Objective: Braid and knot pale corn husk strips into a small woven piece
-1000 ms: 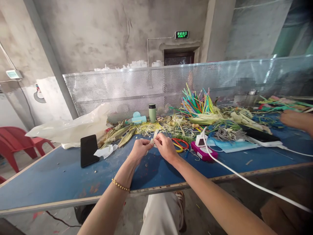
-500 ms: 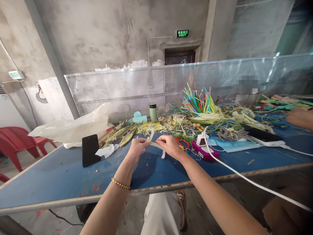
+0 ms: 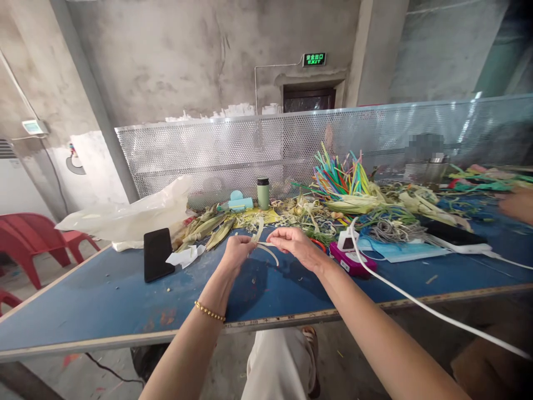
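Observation:
Pale flat strips (image 3: pixel 270 254), which look like dried husk, are crossed between my hands above the blue table (image 3: pixel 187 303). My left hand (image 3: pixel 239 250) is closed, pinching the strips where they meet; one end sticks up past the fingers and another curves down to the right. My right hand (image 3: pixel 291 243) has thumb and forefinger pressed together at the end of a strip, just right of the left fingertips. How the strips are joined inside the left grip is hidden.
A black phone (image 3: pixel 158 255) and white paper scrap (image 3: pixel 186 256) lie left. Corn husks (image 3: pixel 220 233), a green bottle (image 3: pixel 262 193) and colourful strips (image 3: pixel 339 172) stand behind. A purple box (image 3: pixel 353 260) with charger and white cable (image 3: pixel 416 303) is right. Another person's hand (image 3: pixel 516 205) is far right.
My right hand has drawn slightly right, away from the left fingers. The hanging strip now curves in an arc instead of dangling folded. The view has shifted a little.

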`<state>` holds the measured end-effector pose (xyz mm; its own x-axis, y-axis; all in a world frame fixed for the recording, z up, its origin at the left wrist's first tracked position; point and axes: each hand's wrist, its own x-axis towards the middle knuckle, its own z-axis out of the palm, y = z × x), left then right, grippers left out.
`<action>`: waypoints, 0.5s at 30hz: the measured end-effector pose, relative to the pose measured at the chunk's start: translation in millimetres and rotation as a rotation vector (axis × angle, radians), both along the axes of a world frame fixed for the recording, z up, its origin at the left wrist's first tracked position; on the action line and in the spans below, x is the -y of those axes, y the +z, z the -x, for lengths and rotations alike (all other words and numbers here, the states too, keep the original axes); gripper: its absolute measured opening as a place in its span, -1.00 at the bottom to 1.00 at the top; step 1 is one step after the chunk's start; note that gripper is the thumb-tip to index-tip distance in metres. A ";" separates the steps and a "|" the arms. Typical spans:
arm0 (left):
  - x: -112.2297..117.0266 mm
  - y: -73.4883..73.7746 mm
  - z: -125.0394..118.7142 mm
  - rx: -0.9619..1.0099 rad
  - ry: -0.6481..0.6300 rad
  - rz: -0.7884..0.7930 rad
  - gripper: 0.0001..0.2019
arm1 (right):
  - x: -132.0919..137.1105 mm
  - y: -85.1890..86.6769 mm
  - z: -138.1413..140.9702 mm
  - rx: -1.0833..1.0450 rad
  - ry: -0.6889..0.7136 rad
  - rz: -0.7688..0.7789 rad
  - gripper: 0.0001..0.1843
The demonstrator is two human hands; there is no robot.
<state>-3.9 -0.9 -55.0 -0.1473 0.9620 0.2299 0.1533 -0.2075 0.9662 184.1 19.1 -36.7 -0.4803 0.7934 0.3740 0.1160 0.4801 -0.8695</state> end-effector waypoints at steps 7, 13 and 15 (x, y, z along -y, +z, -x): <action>1.5 0.5 1.2 0.031 -0.045 0.067 -0.69 | -5.4 -1.8 -2.8 -0.170 0.257 0.145 -0.72; 0.7 0.6 1.5 0.081 -0.045 0.105 -0.77 | -6.3 2.6 8.4 -0.165 0.236 0.082 -0.74; -0.1 0.5 2.0 0.094 -0.052 0.115 -0.78 | -8.6 5.0 10.8 -0.197 0.273 0.094 -0.74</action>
<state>-5.9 -0.7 -54.5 -0.1126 0.9880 0.1056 0.0527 -0.1002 0.9936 173.3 27.7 -31.8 -0.6054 0.6811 0.4118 -0.1799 0.3869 -0.9044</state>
